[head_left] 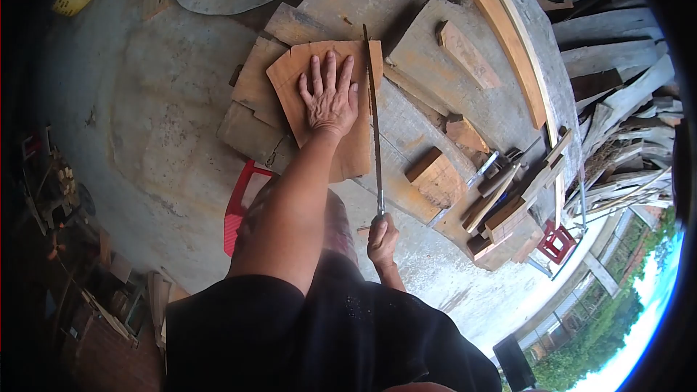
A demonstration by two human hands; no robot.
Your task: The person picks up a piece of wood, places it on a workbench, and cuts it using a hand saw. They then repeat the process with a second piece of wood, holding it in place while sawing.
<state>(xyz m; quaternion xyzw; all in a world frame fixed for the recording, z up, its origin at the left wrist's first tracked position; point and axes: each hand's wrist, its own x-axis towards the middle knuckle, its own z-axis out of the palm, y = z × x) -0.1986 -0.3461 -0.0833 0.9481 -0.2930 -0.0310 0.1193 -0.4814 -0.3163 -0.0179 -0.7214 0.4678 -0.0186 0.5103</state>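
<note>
Fingers (331, 71) lie spread on a board (351, 149) above concrete floor (170, 127)

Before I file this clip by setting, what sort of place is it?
Likely a woodworking shop or yard: the right hand holds a saw across a wooden board, wood blocks lie nearby, and rough timber is heaped at the side.

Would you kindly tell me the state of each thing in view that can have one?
Left hand: open, palm down on the board
Right hand: closed around the saw
Board: lying beneath the left hand
Saw: held, blade along the board's right side
Wooden block: lying unheld
Long plank: lying unheld
</note>
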